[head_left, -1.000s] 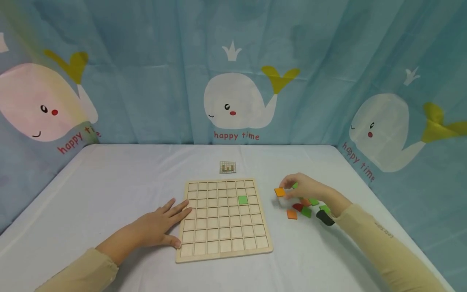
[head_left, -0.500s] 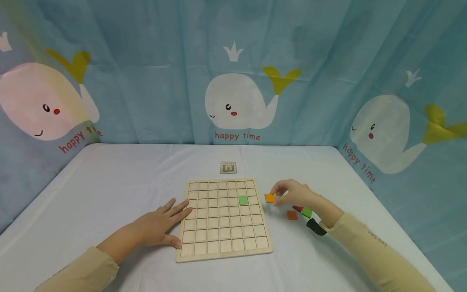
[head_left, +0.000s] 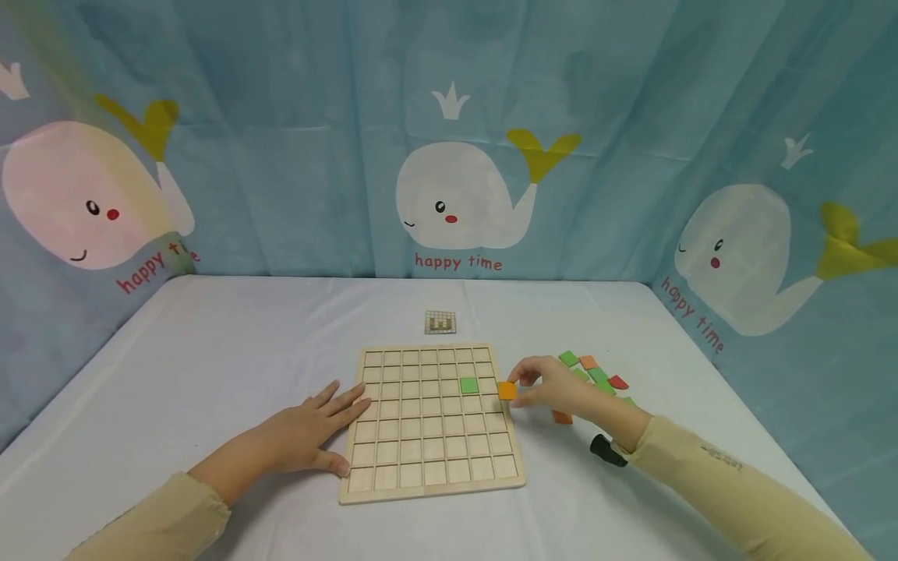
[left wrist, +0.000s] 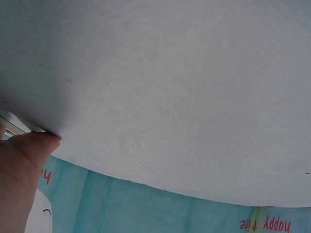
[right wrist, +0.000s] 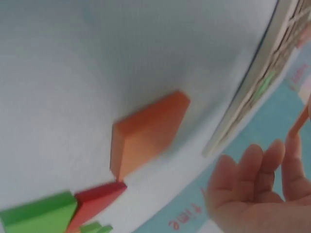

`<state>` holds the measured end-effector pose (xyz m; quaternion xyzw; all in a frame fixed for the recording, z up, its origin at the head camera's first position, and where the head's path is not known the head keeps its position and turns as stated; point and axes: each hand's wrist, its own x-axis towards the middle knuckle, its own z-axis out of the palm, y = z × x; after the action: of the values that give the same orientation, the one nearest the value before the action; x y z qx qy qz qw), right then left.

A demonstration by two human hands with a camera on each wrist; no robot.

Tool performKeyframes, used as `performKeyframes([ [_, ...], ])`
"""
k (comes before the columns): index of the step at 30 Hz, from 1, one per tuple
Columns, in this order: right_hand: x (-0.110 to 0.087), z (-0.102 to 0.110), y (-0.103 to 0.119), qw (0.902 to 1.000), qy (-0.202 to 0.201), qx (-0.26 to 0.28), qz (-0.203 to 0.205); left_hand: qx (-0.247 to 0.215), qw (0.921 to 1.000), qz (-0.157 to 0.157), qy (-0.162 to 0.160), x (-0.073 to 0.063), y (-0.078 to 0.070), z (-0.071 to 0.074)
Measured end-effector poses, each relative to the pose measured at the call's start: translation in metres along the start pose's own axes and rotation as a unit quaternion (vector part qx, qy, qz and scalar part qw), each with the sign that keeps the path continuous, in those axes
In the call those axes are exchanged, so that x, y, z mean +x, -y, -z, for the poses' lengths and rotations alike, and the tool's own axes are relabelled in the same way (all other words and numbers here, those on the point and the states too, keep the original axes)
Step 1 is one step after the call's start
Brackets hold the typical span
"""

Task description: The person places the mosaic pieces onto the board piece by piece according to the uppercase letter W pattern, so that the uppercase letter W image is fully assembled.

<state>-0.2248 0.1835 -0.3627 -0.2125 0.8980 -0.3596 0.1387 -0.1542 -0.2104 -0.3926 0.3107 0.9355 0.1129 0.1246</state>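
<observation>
A wooden grid board (head_left: 422, 452) lies flat on the white table, with one green square tile (head_left: 468, 386) in a cell at its upper right. My left hand (head_left: 298, 436) rests on the board's left edge, fingers spread and straight. Between thumb and fingertips, my right hand (head_left: 554, 386) pinches an orange square tile (head_left: 507, 390) over the board's right edge. In the right wrist view this held tile (right wrist: 300, 121) shows edge-on at the far right. The left wrist view catches only part of the left hand (left wrist: 24, 160) at the board's edge.
Several loose green, orange and red tiles, one of them a red tile (head_left: 618, 382), lie right of the board, partly behind the right hand. A small patterned card (head_left: 440, 322) lies beyond the board. Whale-printed curtains (head_left: 295, 195) enclose the table.
The right hand has carried the orange tile left and toward the person, from above the loose tiles to the board's right edge. The left hand has stayed on the board.
</observation>
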Motion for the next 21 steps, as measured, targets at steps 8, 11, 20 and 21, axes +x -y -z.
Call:
performKeyframes([
  [8, 0.001, -0.016, 0.001, 0.9998, -0.009, 0.014, -0.006, 0.002, 1.0, 0.003, 0.003, 0.0, 0.0, 0.0],
  [11, 0.002, -0.018, 0.003, 0.9996, -0.009, 0.026, -0.005, 0.001, 1.0, 0.002, 0.004, 0.0, 0.0, 0.0],
  [20, 0.009, -0.026, 0.007, 0.9951, 0.023, 0.096, -0.011, -0.004, 1.0, 0.0, 0.002, 0.0, -0.001, 0.001],
  [21, 0.01, -0.027, 0.007, 0.9954, 0.023, 0.092, -0.011, -0.004, 1.0, 0.0, 0.002, 0.0, -0.001, 0.001],
])
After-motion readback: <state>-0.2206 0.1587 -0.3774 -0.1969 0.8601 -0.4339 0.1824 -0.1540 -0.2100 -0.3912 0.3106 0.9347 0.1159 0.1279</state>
